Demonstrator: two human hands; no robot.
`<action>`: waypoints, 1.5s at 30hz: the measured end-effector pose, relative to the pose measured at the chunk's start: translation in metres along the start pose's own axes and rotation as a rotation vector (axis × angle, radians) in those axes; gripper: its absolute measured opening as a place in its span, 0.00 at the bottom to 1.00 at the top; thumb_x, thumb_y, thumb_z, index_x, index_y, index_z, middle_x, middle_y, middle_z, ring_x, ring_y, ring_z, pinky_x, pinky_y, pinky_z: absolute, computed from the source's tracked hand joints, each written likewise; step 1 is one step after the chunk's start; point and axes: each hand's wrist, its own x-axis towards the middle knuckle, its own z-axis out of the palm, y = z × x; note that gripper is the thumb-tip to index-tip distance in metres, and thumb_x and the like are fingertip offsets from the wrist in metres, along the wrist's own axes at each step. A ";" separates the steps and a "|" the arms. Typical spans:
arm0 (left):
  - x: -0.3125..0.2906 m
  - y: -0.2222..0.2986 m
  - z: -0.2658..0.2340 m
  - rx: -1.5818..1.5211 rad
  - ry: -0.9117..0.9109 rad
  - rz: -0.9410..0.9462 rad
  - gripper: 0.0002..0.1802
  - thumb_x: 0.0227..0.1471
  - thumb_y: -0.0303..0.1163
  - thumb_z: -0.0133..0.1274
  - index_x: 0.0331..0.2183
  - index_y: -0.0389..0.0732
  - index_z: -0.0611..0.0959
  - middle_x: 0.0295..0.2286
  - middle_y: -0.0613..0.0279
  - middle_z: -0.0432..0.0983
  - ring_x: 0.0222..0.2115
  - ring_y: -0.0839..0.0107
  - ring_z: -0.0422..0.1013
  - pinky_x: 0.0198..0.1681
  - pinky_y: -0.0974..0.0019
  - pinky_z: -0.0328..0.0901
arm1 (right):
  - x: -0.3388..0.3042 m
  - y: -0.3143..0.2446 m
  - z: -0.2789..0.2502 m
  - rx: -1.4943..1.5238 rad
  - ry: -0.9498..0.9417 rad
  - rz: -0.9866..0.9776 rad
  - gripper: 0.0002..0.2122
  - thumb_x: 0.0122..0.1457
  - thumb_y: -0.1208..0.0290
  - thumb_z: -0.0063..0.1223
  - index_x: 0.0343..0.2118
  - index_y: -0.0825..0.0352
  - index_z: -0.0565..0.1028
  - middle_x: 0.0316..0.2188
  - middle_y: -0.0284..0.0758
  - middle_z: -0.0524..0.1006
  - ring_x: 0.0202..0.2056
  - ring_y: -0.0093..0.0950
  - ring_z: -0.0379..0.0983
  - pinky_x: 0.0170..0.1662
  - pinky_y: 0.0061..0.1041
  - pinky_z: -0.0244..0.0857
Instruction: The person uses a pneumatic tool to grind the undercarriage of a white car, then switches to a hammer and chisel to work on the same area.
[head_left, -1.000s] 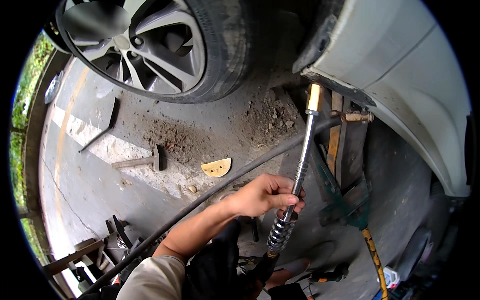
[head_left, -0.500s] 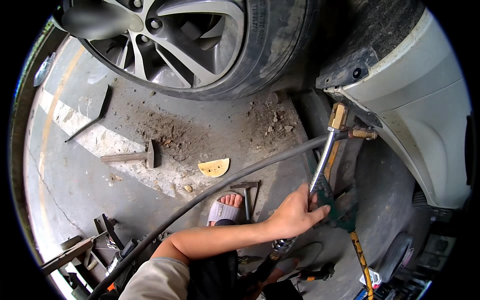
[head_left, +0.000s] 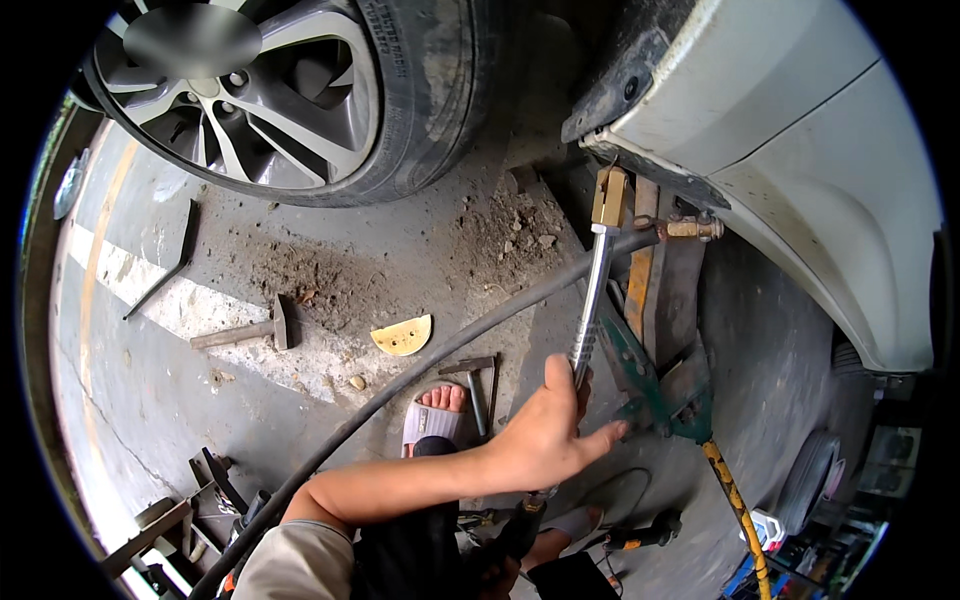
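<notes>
My left hand (head_left: 545, 440) is wrapped round a long chrome rod tool (head_left: 592, 300), its thumb sticking out to the right. A brass-coloured block (head_left: 609, 198) caps the rod's far end, close under the lower edge of a pale car body panel (head_left: 780, 130). Behind the hand the tool runs down to a dark, thick body (head_left: 522, 528). My right hand (head_left: 497, 578) shows only in part, in shadow at the lower edge, and appears closed round that dark end. Just right of the block, a brass fitting (head_left: 692, 229) sits at the end of a thick black hose (head_left: 440, 368).
A green jack-like frame (head_left: 640, 385) with a yellow-black handle (head_left: 735, 505) stands right of the rod. Left on the floor lie a hammer (head_left: 240, 334), a bent bar (head_left: 165, 270) and a yellow half-disc (head_left: 402, 335). A car wheel (head_left: 300, 110) stands at the far left.
The view has shifted, so the wheel and panel sit further left. My left hand's grip looks looser, with the index finger raised along the rod; the brass block remains near the panel edge.
</notes>
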 end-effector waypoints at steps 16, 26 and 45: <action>0.056 -0.017 -0.035 -0.606 -0.382 -0.682 0.21 0.57 0.37 0.48 0.16 0.49 0.62 0.11 0.76 0.51 0.10 0.83 0.47 0.15 0.74 0.44 | -0.013 -0.001 -0.019 0.073 -0.083 0.069 0.14 0.49 0.60 0.58 0.31 0.63 0.70 0.14 0.23 0.57 0.19 0.21 0.58 0.42 0.26 0.62; 0.060 -0.014 -0.030 -0.532 -0.357 -0.625 0.20 0.56 0.39 0.49 0.16 0.48 0.64 0.10 0.75 0.51 0.09 0.82 0.48 0.13 0.73 0.44 | -0.002 -0.004 0.013 -0.006 -0.080 0.021 0.11 0.53 0.59 0.53 0.21 0.59 0.69 0.13 0.22 0.62 0.18 0.21 0.61 0.43 0.29 0.62; 0.074 -0.018 -0.034 -0.459 -0.256 -0.622 0.19 0.56 0.36 0.48 0.16 0.49 0.63 0.10 0.75 0.50 0.10 0.82 0.46 0.13 0.74 0.42 | 0.047 -0.004 -0.008 0.170 -0.328 0.140 0.12 0.53 0.59 0.54 0.24 0.59 0.67 0.16 0.22 0.60 0.23 0.20 0.60 0.36 0.24 0.62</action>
